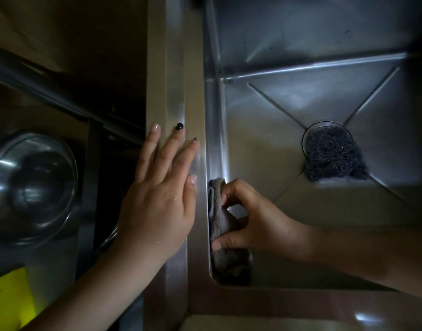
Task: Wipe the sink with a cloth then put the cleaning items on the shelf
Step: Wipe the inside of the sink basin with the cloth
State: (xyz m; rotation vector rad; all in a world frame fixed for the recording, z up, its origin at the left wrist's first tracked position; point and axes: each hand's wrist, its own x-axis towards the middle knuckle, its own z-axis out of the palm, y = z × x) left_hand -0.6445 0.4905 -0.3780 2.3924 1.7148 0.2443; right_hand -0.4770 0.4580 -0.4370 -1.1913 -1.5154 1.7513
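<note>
Head view shows your right hand (253, 225) pinching the grey cloth (220, 218) against the left wall of the sink (216, 111), its length running along that wall ahead of the grip, your left hand (162, 194) flat, fingers straight, just left of it.

Left hand (157, 199): two nails (179, 126) black, others pale glossy; both forearms (97, 290) bare.

Your right hand (250, 223) covers the middle of the cloth (220, 217); its lower end fades into the dark sink (300, 44) corner. The scourer (334, 158) hides most of the drain (324, 124). The left edge cuts the bowl (33, 187) and a yellow thing (9, 297) too dim to name.
</note>
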